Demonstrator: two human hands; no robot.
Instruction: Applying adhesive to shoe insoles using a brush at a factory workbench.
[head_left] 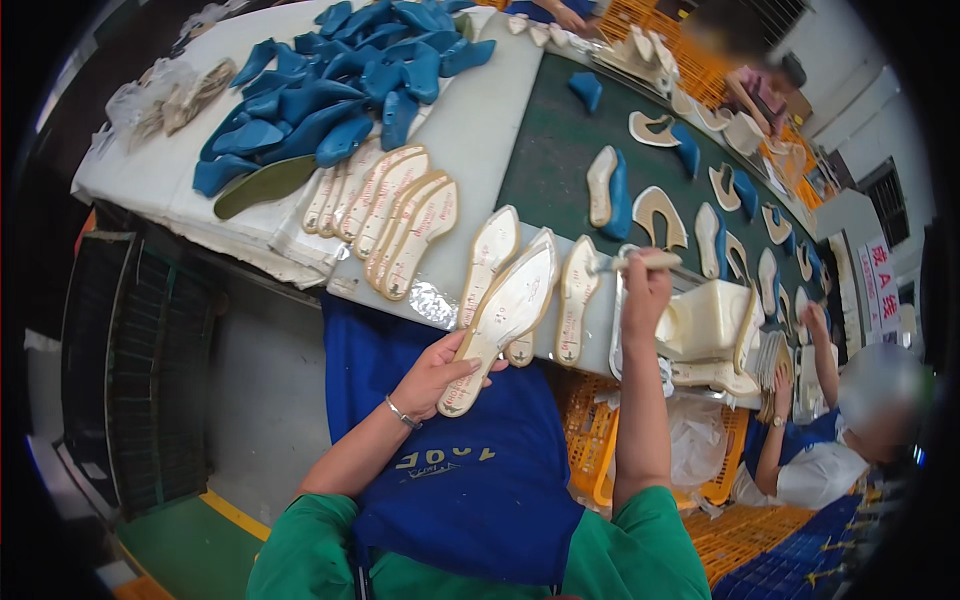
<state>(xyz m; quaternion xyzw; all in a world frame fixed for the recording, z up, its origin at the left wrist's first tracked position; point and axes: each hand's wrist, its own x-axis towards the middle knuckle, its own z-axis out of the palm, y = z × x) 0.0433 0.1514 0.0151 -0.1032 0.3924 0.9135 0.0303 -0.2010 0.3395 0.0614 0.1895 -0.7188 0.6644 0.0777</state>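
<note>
The left hand (440, 372) is closed around the heel end of some pale shoe soles (508, 308) — thumb on top, so the wide fronts seem left free. They are up by the near edge of the table (470, 150). The right hand (646, 298) is wrapped around a brush (664, 260), tip beside a flat-lying sole (574, 312). A cream tub (702, 322) sits close, maybe for easy reach.
</note>
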